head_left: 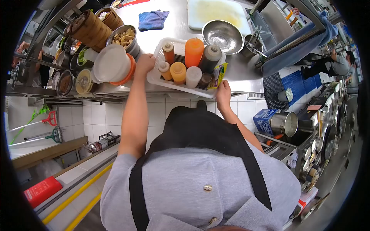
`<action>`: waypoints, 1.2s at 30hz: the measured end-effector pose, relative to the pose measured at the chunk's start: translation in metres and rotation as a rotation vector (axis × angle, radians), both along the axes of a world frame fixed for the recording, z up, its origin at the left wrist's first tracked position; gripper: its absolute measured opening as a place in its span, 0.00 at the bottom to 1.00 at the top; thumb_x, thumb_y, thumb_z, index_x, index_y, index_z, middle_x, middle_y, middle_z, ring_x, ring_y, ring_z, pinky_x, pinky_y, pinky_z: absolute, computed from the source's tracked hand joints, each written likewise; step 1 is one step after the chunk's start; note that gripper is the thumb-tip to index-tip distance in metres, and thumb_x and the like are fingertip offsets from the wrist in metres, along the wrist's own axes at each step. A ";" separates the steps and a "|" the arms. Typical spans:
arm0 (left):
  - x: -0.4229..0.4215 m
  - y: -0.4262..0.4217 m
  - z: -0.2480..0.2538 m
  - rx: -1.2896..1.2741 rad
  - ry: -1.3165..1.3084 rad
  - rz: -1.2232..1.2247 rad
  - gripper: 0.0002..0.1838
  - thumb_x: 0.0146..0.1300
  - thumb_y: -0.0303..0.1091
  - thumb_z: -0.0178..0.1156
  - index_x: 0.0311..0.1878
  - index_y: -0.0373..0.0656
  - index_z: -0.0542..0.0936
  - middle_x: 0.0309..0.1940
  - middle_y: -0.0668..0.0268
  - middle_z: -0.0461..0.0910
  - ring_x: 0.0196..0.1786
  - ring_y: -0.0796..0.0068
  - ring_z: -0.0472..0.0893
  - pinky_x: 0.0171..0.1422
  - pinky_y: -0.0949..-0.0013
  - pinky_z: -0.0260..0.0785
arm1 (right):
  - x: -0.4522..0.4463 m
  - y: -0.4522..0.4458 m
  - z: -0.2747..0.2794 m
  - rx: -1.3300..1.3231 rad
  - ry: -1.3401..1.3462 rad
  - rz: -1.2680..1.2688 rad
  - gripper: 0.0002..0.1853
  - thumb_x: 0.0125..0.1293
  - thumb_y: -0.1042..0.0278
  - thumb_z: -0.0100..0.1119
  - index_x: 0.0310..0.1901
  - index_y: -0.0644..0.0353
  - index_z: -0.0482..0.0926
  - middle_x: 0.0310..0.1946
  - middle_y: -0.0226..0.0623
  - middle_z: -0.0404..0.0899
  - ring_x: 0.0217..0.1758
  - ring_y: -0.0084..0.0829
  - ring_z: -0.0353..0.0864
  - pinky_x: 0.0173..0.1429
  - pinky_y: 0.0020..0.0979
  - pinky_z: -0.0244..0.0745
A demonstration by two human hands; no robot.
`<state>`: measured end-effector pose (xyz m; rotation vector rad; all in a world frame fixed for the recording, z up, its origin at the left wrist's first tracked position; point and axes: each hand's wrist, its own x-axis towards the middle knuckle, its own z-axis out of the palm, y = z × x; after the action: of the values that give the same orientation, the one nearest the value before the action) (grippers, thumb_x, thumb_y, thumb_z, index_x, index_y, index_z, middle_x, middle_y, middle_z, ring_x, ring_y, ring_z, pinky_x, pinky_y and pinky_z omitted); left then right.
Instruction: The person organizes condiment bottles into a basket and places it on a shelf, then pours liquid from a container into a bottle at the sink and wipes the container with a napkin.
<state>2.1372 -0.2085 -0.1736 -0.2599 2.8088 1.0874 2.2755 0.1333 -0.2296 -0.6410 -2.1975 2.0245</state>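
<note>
A white plastic basket (155, 77) lies on the steel counter near its front edge. My left hand (145, 63) is closed on the basket's left rim. At the front right corner, my right hand (223, 93) is closed on the rim, just below a yellow-green packet (219, 75); part of its fingers is hidden. Inside the basket stand several squeeze bottles: a tall orange bottle (194, 52), a dark bottle (210, 57), a brown bottle (168, 53), two yellowish bottles (178, 72) and a white-capped bottle (193, 77). A small dark jar (205, 80) sits beside them.
Behind the basket are a steel bowl (222, 36), a cutting board (196, 15) and a blue cloth (153, 20). Stacked lidded tubs (111, 63) and bamboo steamers (86, 30) crowd the left. A utensil pot (252, 46) stands right; a co-worker (335, 63) is farther off.
</note>
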 end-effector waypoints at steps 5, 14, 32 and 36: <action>0.032 0.001 -0.038 0.118 0.279 0.025 0.20 0.70 0.40 0.51 0.53 0.37 0.85 0.36 0.49 0.86 0.41 0.52 0.86 0.51 0.55 0.75 | 0.003 0.012 -0.001 -0.095 0.045 -0.039 0.14 0.81 0.61 0.48 0.39 0.60 0.77 0.30 0.24 0.72 0.33 0.17 0.65 0.38 0.24 0.64; 0.058 0.011 -0.042 0.252 0.241 0.162 0.20 0.77 0.44 0.53 0.47 0.36 0.84 0.25 0.67 0.76 0.30 0.77 0.72 0.38 0.64 0.67 | 0.027 -0.011 0.107 0.513 0.265 -0.029 0.14 0.70 0.62 0.66 0.48 0.63 0.79 0.37 0.41 0.82 0.39 0.37 0.84 0.47 0.40 0.79; 0.107 0.036 0.026 0.167 0.328 -0.311 0.42 0.59 0.32 0.65 0.78 0.46 0.62 0.73 0.51 0.67 0.75 0.49 0.66 0.84 0.51 0.47 | -0.028 -0.010 0.092 1.126 0.105 0.879 0.23 0.57 0.63 0.70 0.53 0.63 0.77 0.45 0.52 0.83 0.47 0.52 0.86 0.52 0.48 0.82; 0.101 0.038 0.029 0.073 0.257 -0.346 0.47 0.58 0.29 0.67 0.81 0.47 0.56 0.75 0.53 0.66 0.78 0.53 0.64 0.83 0.54 0.51 | -0.021 -0.007 0.097 1.129 0.081 0.874 0.24 0.58 0.61 0.70 0.53 0.63 0.77 0.45 0.52 0.83 0.46 0.53 0.86 0.51 0.48 0.82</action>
<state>2.2378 -0.1709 -0.1442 0.3869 2.8657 1.2065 2.2542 0.1267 -0.1322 0.5916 -3.2438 0.5133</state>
